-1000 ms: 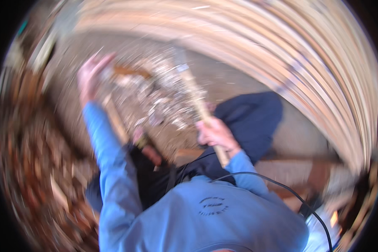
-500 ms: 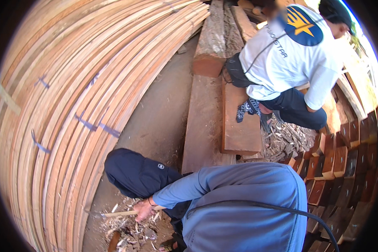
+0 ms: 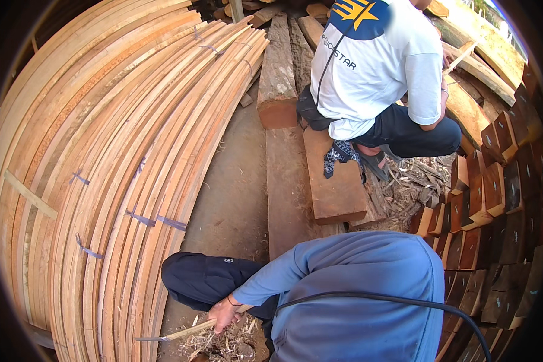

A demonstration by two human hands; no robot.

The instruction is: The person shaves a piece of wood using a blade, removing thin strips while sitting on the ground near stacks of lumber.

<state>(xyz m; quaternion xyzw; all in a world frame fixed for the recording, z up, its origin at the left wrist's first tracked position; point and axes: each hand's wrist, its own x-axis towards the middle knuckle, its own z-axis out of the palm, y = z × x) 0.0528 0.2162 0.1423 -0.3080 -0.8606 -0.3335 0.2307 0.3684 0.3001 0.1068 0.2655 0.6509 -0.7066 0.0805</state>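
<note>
My right hand is closed round the handle of a wooden-handled tool. The tool's far end is a thin grey metal blade, its exact kind unclear. It points left, over the near end of a stack of long pale wooden strips. Just beyond my arm is my bent knee in dark trousers. Wood chips lie below the hand. My blue sleeve and shoulder fill the lower middle, with a black cable running over them. My left hand does not show.
A co-worker in a white shirt squats ahead, back turned. Thick squared timbers lie between us, one with a dark patterned cloth on it. Stacked reddish-brown blocks rise at the right. Purple ties hang on the strips.
My view has shifted, so the strips and timbers sit differently in the picture. The blade end has tilted lower relative to my right hand, which still grips the handle. The co-worker's forearm now shows.
</note>
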